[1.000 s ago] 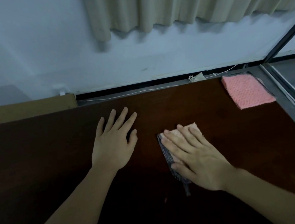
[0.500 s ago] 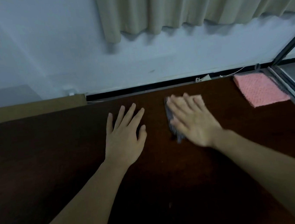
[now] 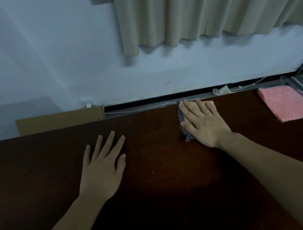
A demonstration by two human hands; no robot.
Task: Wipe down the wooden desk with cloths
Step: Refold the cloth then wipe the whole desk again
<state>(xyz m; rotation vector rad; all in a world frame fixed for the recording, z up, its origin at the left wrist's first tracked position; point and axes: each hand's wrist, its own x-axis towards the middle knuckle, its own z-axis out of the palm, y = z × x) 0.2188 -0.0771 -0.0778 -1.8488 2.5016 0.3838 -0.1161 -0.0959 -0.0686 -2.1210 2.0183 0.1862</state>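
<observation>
At the far edge of the dark brown wooden tabletop [image 3: 162, 170], the right hand [image 3: 202, 124] presses a grey-and-peach cloth [image 3: 182, 122] with flat fingers; the left hand [image 3: 102, 169] rests flat, empty. A pink knitted cloth [image 3: 287, 105] lies unused; most wiping seemingly remains.

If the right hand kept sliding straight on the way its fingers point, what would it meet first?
The right hand, flat on the grey cloth, points toward the desk's back edge. Its fingertips are nearly there, so it would likely cross the edge and meet the white cable in the gap, then the wall; depth is unclear.
</observation>
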